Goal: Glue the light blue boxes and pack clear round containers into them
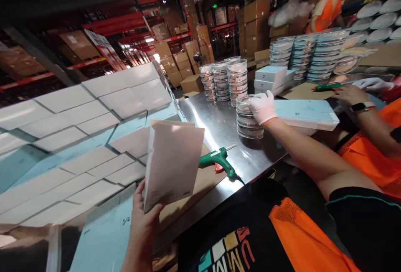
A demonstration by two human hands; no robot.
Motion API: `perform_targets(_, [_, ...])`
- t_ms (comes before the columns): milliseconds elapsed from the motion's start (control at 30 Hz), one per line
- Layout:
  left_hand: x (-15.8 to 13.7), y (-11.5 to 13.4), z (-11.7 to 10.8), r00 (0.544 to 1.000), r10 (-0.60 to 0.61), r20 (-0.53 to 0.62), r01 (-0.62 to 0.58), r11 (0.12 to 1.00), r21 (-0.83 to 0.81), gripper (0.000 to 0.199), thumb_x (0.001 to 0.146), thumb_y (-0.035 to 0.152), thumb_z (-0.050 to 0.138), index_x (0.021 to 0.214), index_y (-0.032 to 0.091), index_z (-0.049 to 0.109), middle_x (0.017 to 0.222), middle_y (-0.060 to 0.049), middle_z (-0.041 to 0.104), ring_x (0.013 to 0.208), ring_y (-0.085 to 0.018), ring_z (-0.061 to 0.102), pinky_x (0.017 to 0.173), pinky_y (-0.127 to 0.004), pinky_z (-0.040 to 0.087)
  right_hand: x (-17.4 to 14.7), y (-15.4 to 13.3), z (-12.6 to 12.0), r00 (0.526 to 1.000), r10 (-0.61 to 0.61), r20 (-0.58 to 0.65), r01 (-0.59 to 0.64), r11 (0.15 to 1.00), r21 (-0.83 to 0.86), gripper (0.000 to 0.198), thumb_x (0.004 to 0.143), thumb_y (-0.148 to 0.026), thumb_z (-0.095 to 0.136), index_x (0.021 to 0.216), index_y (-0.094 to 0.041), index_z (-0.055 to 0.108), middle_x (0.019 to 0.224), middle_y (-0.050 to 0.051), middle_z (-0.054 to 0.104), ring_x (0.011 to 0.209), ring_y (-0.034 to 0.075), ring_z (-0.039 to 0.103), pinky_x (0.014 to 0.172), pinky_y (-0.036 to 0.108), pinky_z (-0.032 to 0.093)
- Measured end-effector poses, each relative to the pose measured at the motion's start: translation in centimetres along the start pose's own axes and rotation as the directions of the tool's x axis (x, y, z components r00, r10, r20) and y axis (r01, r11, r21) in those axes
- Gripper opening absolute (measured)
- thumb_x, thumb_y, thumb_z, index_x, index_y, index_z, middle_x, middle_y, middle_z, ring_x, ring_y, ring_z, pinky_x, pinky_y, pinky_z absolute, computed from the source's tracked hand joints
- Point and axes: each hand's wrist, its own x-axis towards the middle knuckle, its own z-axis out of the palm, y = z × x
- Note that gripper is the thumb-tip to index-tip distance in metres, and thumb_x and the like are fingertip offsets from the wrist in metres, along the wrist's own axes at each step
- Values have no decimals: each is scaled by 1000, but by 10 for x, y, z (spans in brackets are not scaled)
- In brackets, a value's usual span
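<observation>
Pale cardboard fills the near left of the view: the left hand (142,222) grips a flat folded box (172,165) by its lower corner, thumb across the front, holding it upright above the counter (219,125). The right hand (262,107), in a white glove, reaches far forward and closes over the top of a short stack of clear round dishes (249,121) standing on the steel counter. A green glue gun (219,161) lies between the two hands, on a sheet of brown cardboard (188,192). Flat light-blue boxes (94,138) are stacked in rows to the left. Taller dish stacks (222,80) stand farther back. A co-worker's hand (351,94) rests near a second glue gun (327,87).
</observation>
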Motion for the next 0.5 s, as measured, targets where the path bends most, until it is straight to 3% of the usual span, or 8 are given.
perform_targets(200, [1, -12, 6, 999, 16, 49, -21, 995, 98, 92, 58, 26, 92, 143, 31, 59, 131, -5, 66, 117, -30, 67, 106, -44, 58, -4, -13, -22, 991, -91, 95, 89, 996, 20, 23, 106, -15, 53, 102, -15, 75, 99, 13, 73, 109, 23, 56, 114, 41, 34])
perform_targets(367, [-1, -17, 13, 997, 10, 73, -20, 990, 139, 95, 54, 25, 94, 142, 30, 60, 129, -5, 66, 117, -33, 66, 106, -47, 58, -3, -17, -35, 992, -42, 118, 44, 999, -14, 28, 105, -10, 47, 101, -7, 75, 96, 21, 72, 104, 29, 56, 93, 44, 36])
perform_targets(500, [-1, -18, 16, 997, -41, 66, 26, 977, 212, 97, 52, 31, 98, 142, 30, 61, 125, -6, 68, 111, -33, 67, 105, -49, 58, 0, -21, -38, 990, -18, 140, 21, 1000, -19, 33, 107, -15, 44, 109, -4, 75, 103, 25, 72, 107, 31, 57, 89, 43, 35])
